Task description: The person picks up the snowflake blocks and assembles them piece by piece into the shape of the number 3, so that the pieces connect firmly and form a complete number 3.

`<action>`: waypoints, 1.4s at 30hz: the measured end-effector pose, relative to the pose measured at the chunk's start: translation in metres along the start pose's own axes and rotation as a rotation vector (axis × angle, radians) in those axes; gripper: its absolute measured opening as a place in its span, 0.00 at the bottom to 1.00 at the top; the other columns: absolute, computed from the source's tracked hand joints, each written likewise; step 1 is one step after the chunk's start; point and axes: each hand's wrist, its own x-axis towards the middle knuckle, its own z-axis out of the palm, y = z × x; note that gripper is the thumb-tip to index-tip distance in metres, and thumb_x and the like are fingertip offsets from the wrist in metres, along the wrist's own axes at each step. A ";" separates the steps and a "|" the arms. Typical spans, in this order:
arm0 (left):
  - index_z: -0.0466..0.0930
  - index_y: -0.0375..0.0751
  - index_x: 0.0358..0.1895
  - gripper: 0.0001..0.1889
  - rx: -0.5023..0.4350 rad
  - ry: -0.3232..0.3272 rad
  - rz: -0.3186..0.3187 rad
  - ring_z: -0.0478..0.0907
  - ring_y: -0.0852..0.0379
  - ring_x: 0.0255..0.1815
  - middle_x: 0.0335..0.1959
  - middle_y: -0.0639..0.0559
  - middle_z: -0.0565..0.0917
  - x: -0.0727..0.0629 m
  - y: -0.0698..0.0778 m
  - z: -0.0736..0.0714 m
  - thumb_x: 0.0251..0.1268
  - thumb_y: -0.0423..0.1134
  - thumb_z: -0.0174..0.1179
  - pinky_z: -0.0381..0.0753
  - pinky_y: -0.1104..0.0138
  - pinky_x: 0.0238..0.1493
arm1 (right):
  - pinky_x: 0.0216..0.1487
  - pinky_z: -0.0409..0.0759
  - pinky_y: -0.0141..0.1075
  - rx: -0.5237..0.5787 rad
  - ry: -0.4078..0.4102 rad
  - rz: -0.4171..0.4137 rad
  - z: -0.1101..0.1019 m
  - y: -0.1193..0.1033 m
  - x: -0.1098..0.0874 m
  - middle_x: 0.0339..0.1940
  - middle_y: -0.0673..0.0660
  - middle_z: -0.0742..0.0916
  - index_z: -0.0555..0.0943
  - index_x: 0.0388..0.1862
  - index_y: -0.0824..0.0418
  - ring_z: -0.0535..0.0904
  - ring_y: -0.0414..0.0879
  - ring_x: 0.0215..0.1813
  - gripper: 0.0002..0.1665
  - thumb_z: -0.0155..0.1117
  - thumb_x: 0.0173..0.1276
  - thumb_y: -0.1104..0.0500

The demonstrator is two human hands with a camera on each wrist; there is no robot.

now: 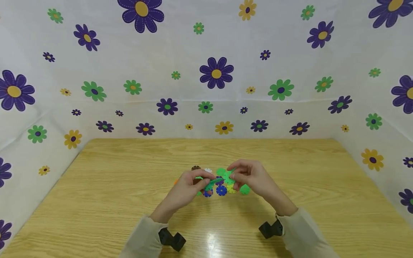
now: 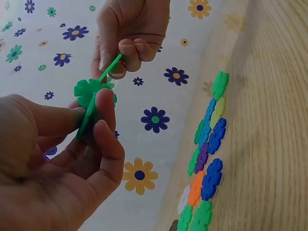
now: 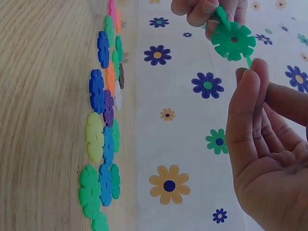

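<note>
My left hand (image 1: pixel 188 188) pinches a green notched flower disc (image 2: pixel 86 118) between thumb and fingers. A second green flower disc (image 3: pixel 234 42) is slotted crosswise onto it. A lighter green disc (image 2: pixel 111 67), seen edge-on, is pinched by its rim in my right hand (image 1: pixel 253 177). Its other edge meets the second disc; how deeply they are joined I cannot tell. Both hands are raised above loose flower discs on the table, including a blue disc (image 1: pixel 221 190) and a yellow disc (image 1: pixel 231 189).
Several more discs lie close together on the wooden table (image 1: pixel 113 193), among them a purple one (image 3: pixel 109 108), an orange one (image 2: pixel 196 187), a white one (image 2: pixel 183 199) and a brown one (image 1: pixel 195 167). A flower-patterned cloth (image 1: pixel 190 46) surrounds the table's back and sides.
</note>
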 end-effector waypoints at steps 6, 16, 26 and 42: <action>0.82 0.27 0.53 0.11 0.034 -0.007 -0.006 0.85 0.42 0.37 0.48 0.41 0.80 0.000 0.001 0.001 0.77 0.24 0.51 0.84 0.48 0.44 | 0.33 0.86 0.42 0.016 0.004 0.020 0.002 0.001 0.001 0.31 0.72 0.86 0.77 0.50 0.82 0.84 0.43 0.25 0.12 0.60 0.72 0.74; 0.83 0.27 0.51 0.10 0.011 0.016 -0.002 0.82 0.55 0.35 0.49 0.41 0.83 0.002 0.002 0.006 0.76 0.24 0.53 0.85 0.53 0.41 | 0.33 0.86 0.38 0.041 0.022 0.015 0.009 -0.002 -0.002 0.31 0.64 0.87 0.77 0.45 0.81 0.84 0.43 0.25 0.07 0.60 0.71 0.76; 0.84 0.27 0.48 0.09 -0.017 0.046 -0.021 0.84 0.51 0.35 0.47 0.41 0.84 0.001 0.001 0.005 0.74 0.22 0.54 0.84 0.47 0.43 | 0.33 0.85 0.36 0.079 0.062 -0.006 0.018 0.000 -0.001 0.29 0.57 0.87 0.77 0.42 0.81 0.83 0.43 0.24 0.04 0.59 0.70 0.77; 0.75 0.29 0.60 0.15 -0.064 -0.035 0.010 0.81 0.43 0.43 0.49 0.41 0.80 0.002 -0.004 0.003 0.83 0.38 0.50 0.83 0.60 0.42 | 0.37 0.87 0.42 0.150 -0.028 -0.046 0.021 0.000 0.000 0.34 0.66 0.88 0.73 0.48 0.82 0.87 0.45 0.29 0.08 0.56 0.73 0.76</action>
